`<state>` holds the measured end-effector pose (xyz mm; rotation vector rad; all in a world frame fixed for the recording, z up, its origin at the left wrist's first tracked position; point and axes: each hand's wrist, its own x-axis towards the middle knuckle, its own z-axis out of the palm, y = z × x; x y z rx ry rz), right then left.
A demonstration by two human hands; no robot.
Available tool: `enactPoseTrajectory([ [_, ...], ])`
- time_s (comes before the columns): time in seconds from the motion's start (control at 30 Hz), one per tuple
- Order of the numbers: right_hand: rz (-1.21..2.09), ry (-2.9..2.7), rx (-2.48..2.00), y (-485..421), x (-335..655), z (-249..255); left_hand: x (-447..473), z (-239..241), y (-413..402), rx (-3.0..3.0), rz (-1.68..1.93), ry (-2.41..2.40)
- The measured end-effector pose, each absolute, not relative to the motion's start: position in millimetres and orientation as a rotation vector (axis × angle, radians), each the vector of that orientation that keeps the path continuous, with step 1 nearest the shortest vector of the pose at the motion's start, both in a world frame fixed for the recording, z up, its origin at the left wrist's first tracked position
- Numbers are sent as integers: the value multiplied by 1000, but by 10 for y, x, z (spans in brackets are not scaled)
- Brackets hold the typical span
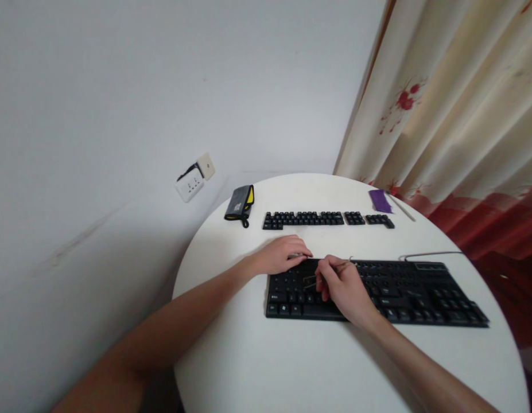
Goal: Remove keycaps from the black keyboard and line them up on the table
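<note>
A black keyboard (403,292) lies on the white round table, with many of its keycaps off in the upper and left areas. My left hand (283,254) is at its back left corner, fingers curved over the rear edge and thumb by the top, gripping it. Above the left half of the keys, my right hand (341,281) is closed around a thin wire keycap puller (309,282). The wire ends point left over the bare key area. Part of the puller is hidden inside the fingers.
Removed keycaps (309,219) stand in rows behind the keyboard. A grey pouch with yellow lining (240,203) sits at the back left, a purple cloth (380,201) and thin stick (401,207) at the back right. The keyboard cable (429,253) runs off right. Wall and curtain border the table.
</note>
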<state>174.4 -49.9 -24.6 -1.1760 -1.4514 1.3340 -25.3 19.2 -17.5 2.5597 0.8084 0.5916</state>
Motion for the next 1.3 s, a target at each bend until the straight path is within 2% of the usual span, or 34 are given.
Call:
enactPoseTrajectory([
  [0.2,1121,-1422,-1072,-515,1804,-111,-221,-84,68,2261,804,794],
  [0.6,1051,-1540,-1017,-535,1778,-121,-216,-171,-4,1619,722,635],
  [1.03,1016,-1440,-1125,-500,1753,-187,-179,-190,-13,1674,773,661],
  [1.3,1088,-1339,-1126,-453,1751,-195,-160,-107,-8,2133,942,721],
])
